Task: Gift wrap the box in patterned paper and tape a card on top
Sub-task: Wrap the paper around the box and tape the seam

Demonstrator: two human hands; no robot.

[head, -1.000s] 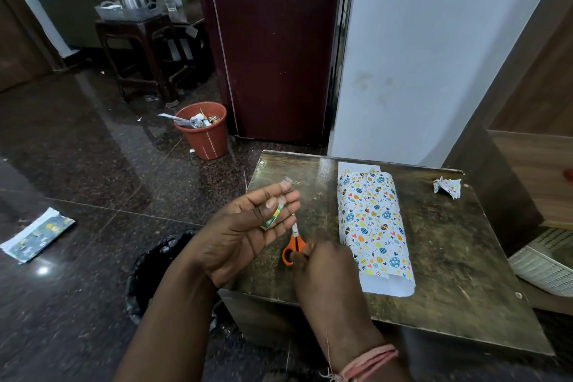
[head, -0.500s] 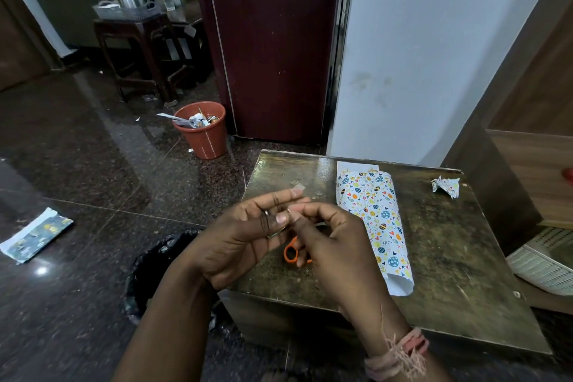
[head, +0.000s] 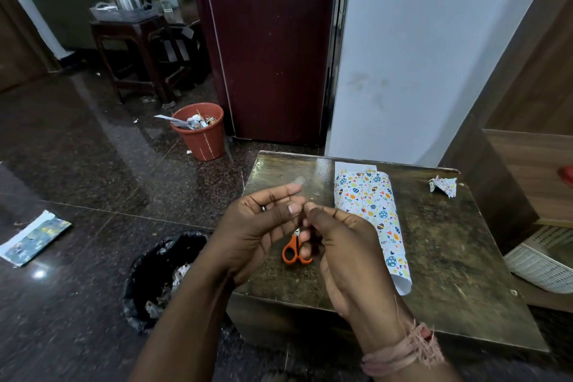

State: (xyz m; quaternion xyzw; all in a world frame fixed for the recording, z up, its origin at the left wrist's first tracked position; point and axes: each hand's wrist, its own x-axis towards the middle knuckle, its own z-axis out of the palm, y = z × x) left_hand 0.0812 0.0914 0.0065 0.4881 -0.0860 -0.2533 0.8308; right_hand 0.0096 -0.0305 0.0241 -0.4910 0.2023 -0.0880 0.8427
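Over the last second the right hand [head: 347, 245] had come up from the orange-handled scissors [head: 294, 250] lying on the dark, scuffed worktop [head: 459, 245] and met the left hand [head: 257, 226] in the air above them. The left hand, which had been holding a small green-and-yellow roll of tape side-on, had turned it so that only a dark edge [head: 263, 208] showed between its loosely curled fingers. A short clear strip of tape [head: 300, 180] clung to the tip of its raised forefinger. The right hand's thumb and forefinger were pinched together at the left thumb, apparently picking at the tape's free end; what lay between them was too small to tell.

The box was not visible as such. The white paper printed with coloured eggs and hearts [head: 372, 214] lay curled over in a long bundle just to the right of the hands, its white edge open at the near end, so the box presumably sat inside. A crumpled scrap of the same paper [head: 443, 185] lay near the far right corner.

By my judgement a piece of tape was being readied to hold the seam shut. No card could be seen.
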